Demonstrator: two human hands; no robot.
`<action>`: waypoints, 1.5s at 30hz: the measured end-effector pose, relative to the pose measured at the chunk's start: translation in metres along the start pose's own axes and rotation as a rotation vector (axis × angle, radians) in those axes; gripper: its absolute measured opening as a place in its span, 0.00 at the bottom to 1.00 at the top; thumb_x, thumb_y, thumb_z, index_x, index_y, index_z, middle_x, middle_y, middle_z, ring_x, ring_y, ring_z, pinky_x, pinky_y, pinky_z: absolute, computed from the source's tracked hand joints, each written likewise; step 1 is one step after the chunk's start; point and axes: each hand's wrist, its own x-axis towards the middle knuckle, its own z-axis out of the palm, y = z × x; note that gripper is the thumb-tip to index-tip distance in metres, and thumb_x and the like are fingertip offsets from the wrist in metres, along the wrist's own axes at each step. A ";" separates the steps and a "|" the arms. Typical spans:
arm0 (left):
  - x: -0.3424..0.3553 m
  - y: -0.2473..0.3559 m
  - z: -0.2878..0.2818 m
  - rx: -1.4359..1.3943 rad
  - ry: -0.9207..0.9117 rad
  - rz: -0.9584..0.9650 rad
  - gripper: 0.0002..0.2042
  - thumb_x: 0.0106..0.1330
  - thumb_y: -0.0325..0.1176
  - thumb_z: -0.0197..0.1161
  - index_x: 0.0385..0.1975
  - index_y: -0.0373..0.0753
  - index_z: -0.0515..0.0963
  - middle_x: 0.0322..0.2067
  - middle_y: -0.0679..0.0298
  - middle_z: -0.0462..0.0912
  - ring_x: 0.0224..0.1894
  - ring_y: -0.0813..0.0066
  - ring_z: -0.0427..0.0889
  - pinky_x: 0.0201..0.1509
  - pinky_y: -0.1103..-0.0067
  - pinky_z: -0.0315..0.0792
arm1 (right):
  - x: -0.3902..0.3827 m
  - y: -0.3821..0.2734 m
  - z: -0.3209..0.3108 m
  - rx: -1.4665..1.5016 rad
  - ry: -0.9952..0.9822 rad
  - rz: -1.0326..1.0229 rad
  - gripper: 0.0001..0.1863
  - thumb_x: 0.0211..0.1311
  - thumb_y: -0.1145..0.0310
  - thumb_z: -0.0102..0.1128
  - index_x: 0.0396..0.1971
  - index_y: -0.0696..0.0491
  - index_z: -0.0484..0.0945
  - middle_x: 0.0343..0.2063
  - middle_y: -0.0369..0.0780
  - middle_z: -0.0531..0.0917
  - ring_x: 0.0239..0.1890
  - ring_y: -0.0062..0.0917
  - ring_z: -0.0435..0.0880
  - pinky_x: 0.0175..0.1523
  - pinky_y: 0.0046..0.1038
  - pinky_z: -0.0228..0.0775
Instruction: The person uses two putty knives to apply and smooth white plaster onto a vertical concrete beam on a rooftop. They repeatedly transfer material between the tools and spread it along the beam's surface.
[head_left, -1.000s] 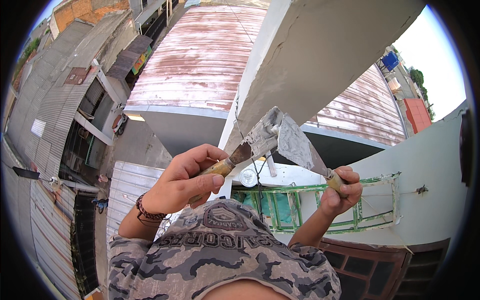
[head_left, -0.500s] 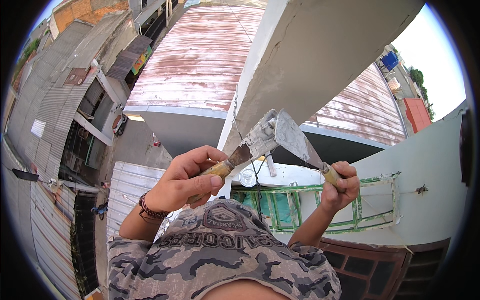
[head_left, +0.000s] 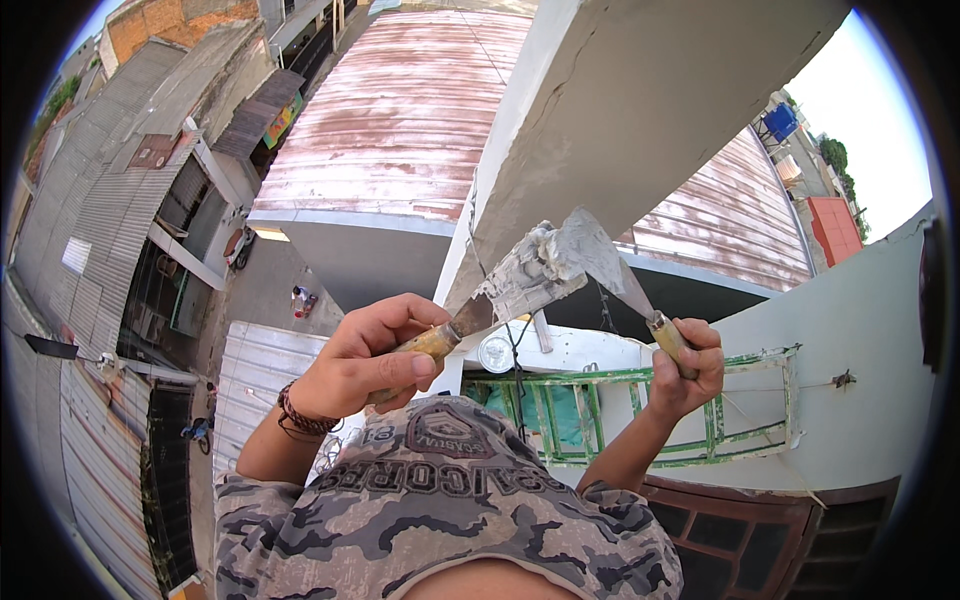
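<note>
My left hand is closed round the yellowish handle of a putty knife. Wet grey filler is heaped over most of that knife's blade. In my right hand I grip a second putty knife by its worn handle, the blade pointing up and left. Filler coats this blade too, and its tip touches the heap, so the two blades meet in front of my chest. Just beyond them stands a grey plastered column with cracks in its surface.
Below lies a green paint-worn ladder beside a pale wall. A round white lid-like thing and hanging dark wires are near the column's foot. Rusty corrugated roofing spreads behind. Far down on the left, a person is in the street.
My right knife has shifted slightly right, its blade now lying across the upper right of the filler heap. The heap looks spread wider. A person has come into sight in the street.
</note>
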 end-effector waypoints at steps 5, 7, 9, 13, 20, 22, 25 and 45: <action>-0.005 0.007 -0.003 -0.009 0.052 0.013 0.15 0.64 0.29 0.59 0.48 0.30 0.68 0.23 0.64 0.75 0.13 0.88 0.66 0.13 0.88 0.58 | -0.011 -0.002 0.003 0.140 0.203 0.321 0.08 0.48 0.75 0.60 0.28 0.55 0.71 0.30 0.46 0.79 0.23 0.25 0.76 0.25 0.22 0.68; -0.005 0.008 -0.002 0.003 0.135 -0.025 0.16 0.63 0.28 0.59 0.47 0.29 0.68 0.22 0.62 0.75 0.11 0.87 0.65 0.11 0.88 0.57 | -0.013 -0.005 0.005 0.315 0.280 0.529 0.07 0.52 0.72 0.59 0.30 0.55 0.71 0.27 0.46 0.79 0.20 0.23 0.74 0.21 0.19 0.64; -0.005 0.007 -0.003 -0.006 0.164 -0.058 0.16 0.63 0.28 0.58 0.47 0.29 0.68 0.22 0.62 0.75 0.11 0.86 0.65 0.11 0.88 0.57 | -0.014 -0.012 0.015 0.381 0.293 0.657 0.08 0.57 0.69 0.58 0.34 0.55 0.71 0.25 0.46 0.77 0.18 0.21 0.71 0.19 0.17 0.61; -0.007 -0.002 -0.007 -0.028 0.127 -0.090 0.15 0.65 0.28 0.58 0.49 0.30 0.68 0.23 0.65 0.75 0.11 0.88 0.65 0.12 0.88 0.57 | -0.025 -0.011 0.021 0.684 0.245 0.852 0.10 0.58 0.69 0.57 0.38 0.56 0.73 0.31 0.51 0.79 0.25 0.27 0.76 0.20 0.20 0.64; -0.010 -0.003 -0.005 0.065 0.135 -0.058 0.15 0.66 0.29 0.57 0.49 0.31 0.68 0.23 0.67 0.74 0.13 0.90 0.65 0.13 0.89 0.57 | -0.041 -0.012 0.037 1.029 -0.107 1.036 0.28 0.53 0.65 0.58 0.54 0.61 0.68 0.38 0.48 0.74 0.32 0.27 0.75 0.23 0.21 0.66; -0.013 -0.005 -0.006 0.049 0.129 -0.028 0.14 0.66 0.28 0.57 0.49 0.31 0.68 0.23 0.67 0.75 0.13 0.90 0.65 0.13 0.89 0.57 | -0.042 -0.016 0.043 1.010 -0.093 1.037 0.26 0.56 0.65 0.58 0.53 0.61 0.68 0.39 0.48 0.75 0.32 0.26 0.75 0.25 0.21 0.67; -0.017 -0.010 -0.006 -0.006 0.160 -0.008 0.15 0.63 0.27 0.58 0.47 0.30 0.68 0.21 0.65 0.73 0.12 0.87 0.65 0.11 0.88 0.56 | -0.054 -0.022 0.058 0.939 0.038 0.976 0.22 0.61 0.64 0.56 0.51 0.62 0.69 0.39 0.48 0.77 0.32 0.24 0.75 0.29 0.21 0.67; -0.021 -0.011 -0.008 -0.059 0.189 0.040 0.14 0.59 0.27 0.59 0.44 0.29 0.69 0.20 0.65 0.72 0.11 0.86 0.64 0.10 0.88 0.54 | -0.055 -0.022 0.064 0.719 -0.015 0.855 0.18 0.62 0.67 0.56 0.45 0.65 0.73 0.32 0.50 0.82 0.24 0.20 0.78 0.22 0.15 0.65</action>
